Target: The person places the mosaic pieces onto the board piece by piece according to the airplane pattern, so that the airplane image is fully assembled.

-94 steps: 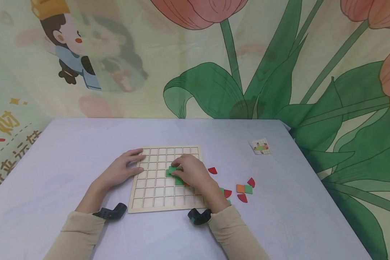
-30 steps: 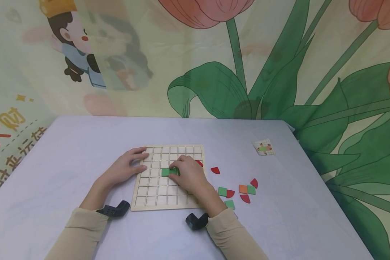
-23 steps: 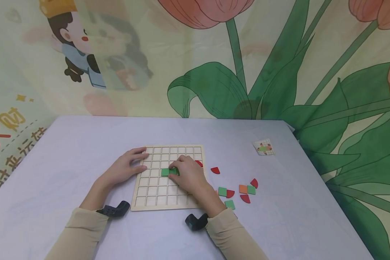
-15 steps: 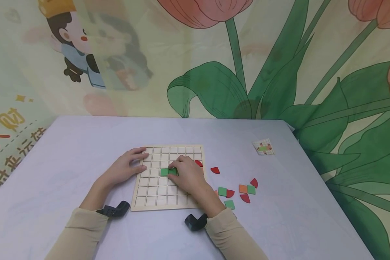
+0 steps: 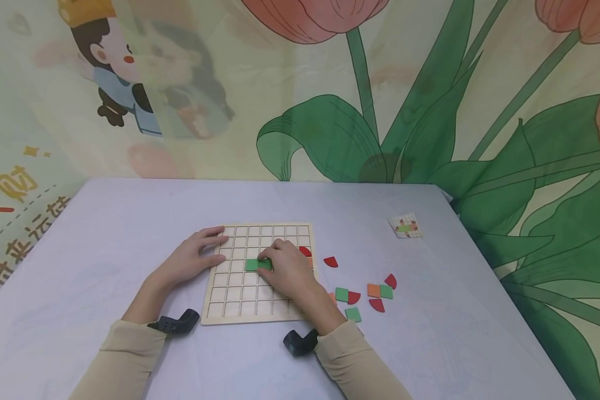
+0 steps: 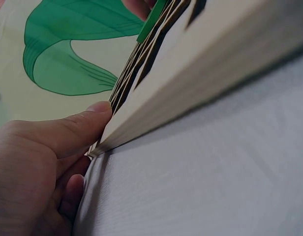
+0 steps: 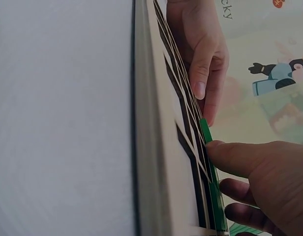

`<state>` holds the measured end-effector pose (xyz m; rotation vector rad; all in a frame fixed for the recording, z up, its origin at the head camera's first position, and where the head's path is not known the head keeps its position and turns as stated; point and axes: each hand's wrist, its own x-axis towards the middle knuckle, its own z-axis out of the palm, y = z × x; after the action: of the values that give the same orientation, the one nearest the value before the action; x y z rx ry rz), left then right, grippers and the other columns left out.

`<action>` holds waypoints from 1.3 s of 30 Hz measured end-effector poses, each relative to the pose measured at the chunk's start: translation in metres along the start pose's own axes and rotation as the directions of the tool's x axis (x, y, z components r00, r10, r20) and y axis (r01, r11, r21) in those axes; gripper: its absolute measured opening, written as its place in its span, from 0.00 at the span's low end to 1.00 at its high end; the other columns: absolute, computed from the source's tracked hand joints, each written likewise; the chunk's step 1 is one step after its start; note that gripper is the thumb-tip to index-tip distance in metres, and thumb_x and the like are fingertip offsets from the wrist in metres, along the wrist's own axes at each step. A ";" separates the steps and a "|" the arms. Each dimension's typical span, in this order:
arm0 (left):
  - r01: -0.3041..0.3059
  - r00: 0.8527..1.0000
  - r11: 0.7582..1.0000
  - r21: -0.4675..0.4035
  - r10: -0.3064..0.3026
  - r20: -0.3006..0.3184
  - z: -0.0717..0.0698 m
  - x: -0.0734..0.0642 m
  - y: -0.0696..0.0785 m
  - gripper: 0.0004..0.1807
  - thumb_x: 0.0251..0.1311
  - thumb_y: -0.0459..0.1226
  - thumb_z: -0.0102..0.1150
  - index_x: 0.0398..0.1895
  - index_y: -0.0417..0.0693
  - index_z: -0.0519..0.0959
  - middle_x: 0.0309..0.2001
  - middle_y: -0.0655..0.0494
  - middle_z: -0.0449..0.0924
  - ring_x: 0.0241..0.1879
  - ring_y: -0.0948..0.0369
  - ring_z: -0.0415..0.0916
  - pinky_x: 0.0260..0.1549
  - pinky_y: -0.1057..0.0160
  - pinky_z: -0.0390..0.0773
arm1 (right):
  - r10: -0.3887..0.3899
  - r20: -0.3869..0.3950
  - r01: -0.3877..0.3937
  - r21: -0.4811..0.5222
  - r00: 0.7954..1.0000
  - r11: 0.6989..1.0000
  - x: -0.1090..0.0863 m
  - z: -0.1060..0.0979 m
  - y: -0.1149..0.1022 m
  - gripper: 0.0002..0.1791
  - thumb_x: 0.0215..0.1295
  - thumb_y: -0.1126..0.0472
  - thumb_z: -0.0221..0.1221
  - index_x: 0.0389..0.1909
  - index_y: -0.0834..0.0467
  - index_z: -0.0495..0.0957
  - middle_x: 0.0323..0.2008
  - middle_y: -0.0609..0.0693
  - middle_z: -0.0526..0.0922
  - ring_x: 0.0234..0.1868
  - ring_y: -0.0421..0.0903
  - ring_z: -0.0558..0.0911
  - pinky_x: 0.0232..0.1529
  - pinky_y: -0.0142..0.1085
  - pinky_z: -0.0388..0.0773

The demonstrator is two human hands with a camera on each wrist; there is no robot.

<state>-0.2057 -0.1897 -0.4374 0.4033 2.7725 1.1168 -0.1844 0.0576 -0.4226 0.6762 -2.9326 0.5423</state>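
Note:
A wooden grid board (image 5: 230, 306) lies on the table. My left hand (image 5: 195, 254) rests at its left edge, fingers extended; in the left wrist view the thumb (image 6: 95, 118) touches the rim. Two green square tiles lie side by side over the middle cells. My right hand (image 5: 291, 271) pinches the right green tile (image 5: 264, 264) between thumb and fingers, while the left green tile (image 5: 251, 265) sits just beyond the fingertips. Past the right hand, a red quarter-round tile (image 5: 305, 251) and part of an orange tile (image 5: 310, 261) show on the board. The hand hides other cells.
Right of the board lie loose tiles: red quarter-rounds (image 5: 331, 261), green squares (image 5: 353, 314) and an orange square (image 5: 373, 290). A small pattern card (image 5: 405, 226) lies at the back right of the white-covered table (image 5: 145, 211).
Earlier, green tiles sat stacked diagonally under the right hand; now two stand in a row. Over the last second, that pair has slid slightly left with the right hand. The left hand stays put.

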 end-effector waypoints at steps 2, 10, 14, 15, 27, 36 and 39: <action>-0.002 1.000 1.000 -0.001 0.002 -0.001 0.000 0.000 0.000 0.31 0.59 0.46 0.62 0.64 0.42 0.70 0.73 0.48 0.55 0.73 0.41 0.46 0.68 0.37 0.50 | 0.000 0.001 0.000 -0.003 1.000 1.000 0.000 0.000 0.000 0.13 0.57 0.47 0.66 0.42 0.44 0.84 0.39 0.42 0.78 0.41 0.40 0.75 0.36 0.27 0.74; -0.005 1.000 1.000 0.010 0.005 -0.001 0.000 0.000 0.002 0.31 0.60 0.46 0.61 0.64 0.42 0.70 0.73 0.47 0.55 0.72 0.41 0.47 0.67 0.36 0.50 | 0.000 0.006 0.000 -0.018 1.000 1.000 0.001 0.002 0.000 0.13 0.57 0.47 0.66 0.42 0.44 0.84 0.39 0.42 0.78 0.42 0.40 0.75 0.36 0.27 0.75; -0.005 1.000 1.000 0.013 0.005 0.001 -0.001 0.000 0.003 0.31 0.60 0.46 0.61 0.64 0.42 0.70 0.73 0.47 0.54 0.72 0.40 0.46 0.68 0.36 0.49 | -0.006 0.004 0.006 -0.019 1.000 1.000 0.001 0.002 0.000 0.13 0.57 0.47 0.65 0.42 0.45 0.84 0.40 0.43 0.78 0.42 0.41 0.75 0.36 0.27 0.75; -0.004 1.000 1.000 0.012 0.004 0.002 -0.001 0.000 0.003 0.31 0.60 0.46 0.61 0.64 0.42 0.70 0.73 0.46 0.54 0.72 0.40 0.46 0.67 0.36 0.49 | -0.007 0.004 0.007 -0.019 1.000 1.000 0.001 0.002 0.000 0.13 0.57 0.47 0.65 0.42 0.45 0.84 0.40 0.43 0.78 0.42 0.41 0.75 0.36 0.27 0.74; -0.007 1.000 1.000 0.008 0.007 -0.002 0.000 0.000 0.002 0.31 0.60 0.46 0.61 0.64 0.42 0.70 0.73 0.47 0.55 0.72 0.41 0.46 0.68 0.37 0.49 | -0.012 0.000 0.012 -0.021 1.000 1.000 0.000 0.002 0.000 0.13 0.57 0.48 0.65 0.42 0.44 0.84 0.39 0.43 0.78 0.41 0.40 0.75 0.35 0.27 0.74; 0.011 1.000 1.000 0.006 -0.011 -0.002 0.001 0.001 0.002 0.30 0.60 0.45 0.61 0.64 0.43 0.70 0.73 0.48 0.54 0.73 0.41 0.46 0.67 0.36 0.49 | 0.002 0.019 -0.001 -0.036 1.000 0.999 0.001 0.001 -0.001 0.13 0.58 0.47 0.64 0.43 0.44 0.84 0.40 0.43 0.78 0.42 0.41 0.75 0.35 0.28 0.75; 0.012 1.000 1.000 0.008 -0.012 0.000 0.002 0.002 0.001 0.30 0.60 0.45 0.61 0.64 0.43 0.70 0.73 0.48 0.54 0.73 0.42 0.46 0.68 0.36 0.50 | 0.003 0.024 -0.002 -0.044 1.000 0.999 0.001 0.001 -0.001 0.13 0.58 0.47 0.64 0.43 0.43 0.84 0.40 0.43 0.78 0.42 0.41 0.75 0.35 0.27 0.74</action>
<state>-0.2068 -0.1873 -0.4377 0.3866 2.7766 1.1034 -0.1850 0.0555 -0.4230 0.6794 -2.9588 0.4721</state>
